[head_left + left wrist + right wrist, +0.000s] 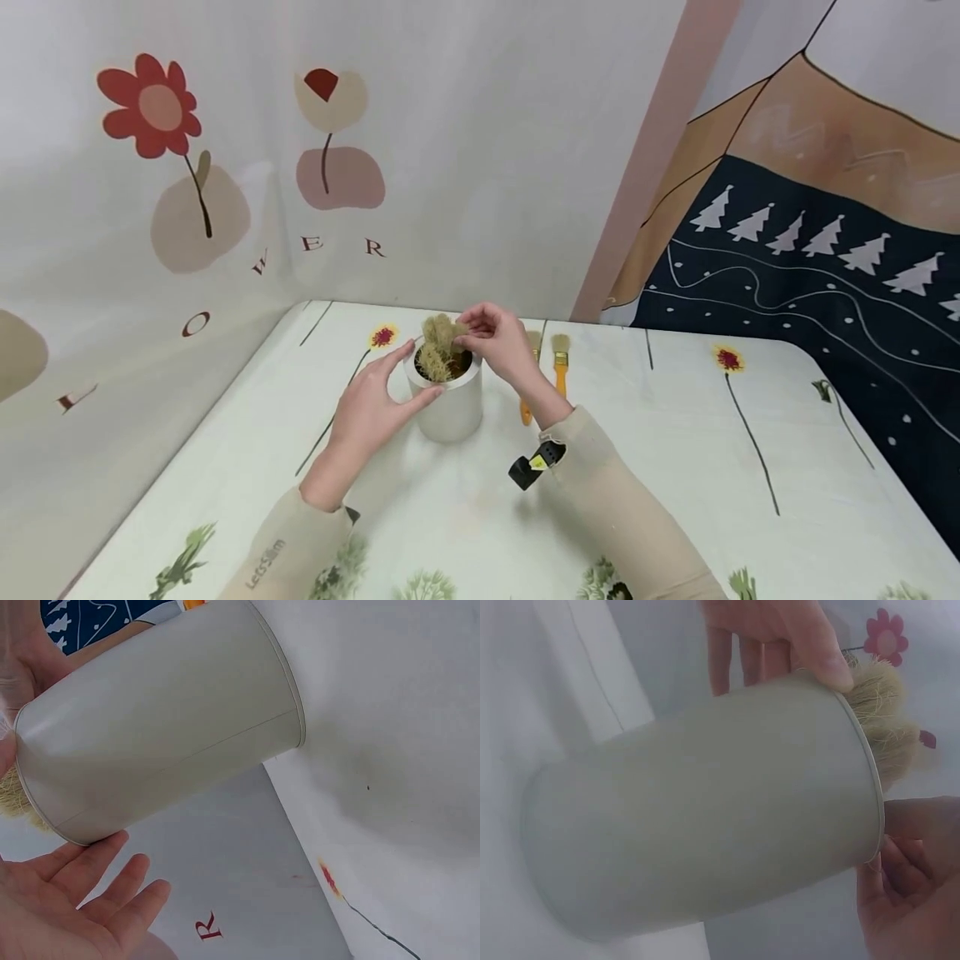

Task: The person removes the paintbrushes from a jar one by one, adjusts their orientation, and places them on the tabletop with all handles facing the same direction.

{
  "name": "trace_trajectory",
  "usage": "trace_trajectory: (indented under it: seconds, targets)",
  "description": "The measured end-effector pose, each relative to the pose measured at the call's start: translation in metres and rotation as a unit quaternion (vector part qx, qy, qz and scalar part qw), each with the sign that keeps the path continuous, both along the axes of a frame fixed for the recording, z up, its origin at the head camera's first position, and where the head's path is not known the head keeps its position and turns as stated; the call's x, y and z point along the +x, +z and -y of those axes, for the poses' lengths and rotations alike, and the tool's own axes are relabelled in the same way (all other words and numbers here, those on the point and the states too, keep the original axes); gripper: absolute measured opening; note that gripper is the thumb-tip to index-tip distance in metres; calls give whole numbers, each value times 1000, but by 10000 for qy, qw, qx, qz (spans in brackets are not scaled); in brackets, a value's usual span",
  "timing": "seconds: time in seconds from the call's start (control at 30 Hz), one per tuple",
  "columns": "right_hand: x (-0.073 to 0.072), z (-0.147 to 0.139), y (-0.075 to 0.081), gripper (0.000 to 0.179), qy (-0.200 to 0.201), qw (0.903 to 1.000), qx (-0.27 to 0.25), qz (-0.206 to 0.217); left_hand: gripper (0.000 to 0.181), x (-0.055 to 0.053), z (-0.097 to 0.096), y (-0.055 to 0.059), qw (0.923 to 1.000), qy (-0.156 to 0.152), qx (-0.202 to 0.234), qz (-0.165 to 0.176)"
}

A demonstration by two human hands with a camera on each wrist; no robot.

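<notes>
A pale cylindrical pot (452,412) stands upright on the table. Pale yellow-green dry fibre (437,337) bulges out of its mouth, over something dark brown inside. My left hand (369,406) holds the pot by the rim, thumb at the near side and fingers at the left. In the left wrist view, some fingers (94,859) touch the rim while others stay off it. Over the far right of the rim, my right hand (498,342) pinches at the edge of the fibre. What lies between those fingertips is mostly hidden; thin strands show there in the right wrist view.
Two flat brushes (561,367) with orange handles lie right of the pot, one partly behind my right forearm. A white floral-printed cloth (675,467) covers the table. Printed hangings (480,150) rise behind and at the left. A black wrist device (536,465) hangs under my right sleeve.
</notes>
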State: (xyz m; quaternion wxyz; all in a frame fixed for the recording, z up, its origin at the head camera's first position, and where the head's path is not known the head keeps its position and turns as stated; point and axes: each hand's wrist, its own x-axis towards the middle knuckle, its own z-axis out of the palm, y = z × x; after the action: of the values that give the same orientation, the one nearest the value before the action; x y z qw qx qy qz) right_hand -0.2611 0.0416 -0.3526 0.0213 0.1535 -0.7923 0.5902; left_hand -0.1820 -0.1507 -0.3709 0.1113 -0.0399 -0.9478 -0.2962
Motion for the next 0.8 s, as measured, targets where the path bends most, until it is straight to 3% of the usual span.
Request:
trace_trajectory:
  seconds: [0.2, 0.6, 0.8]
  targets:
    - [2, -4, 1, 20, -2, 9994, -327, 84, 84, 1, 0, -1, 10000, -3, -5, 13]
    - [4, -17, 19, 24, 47, 9922, -1247, 64, 84, 1, 2, -1, 10000, 26, -19, 43]
    - [3, -24, 31, 26, 31, 9855, -1689, -138, 84, 1, 1, 1, 9999, 68, -74, 73]
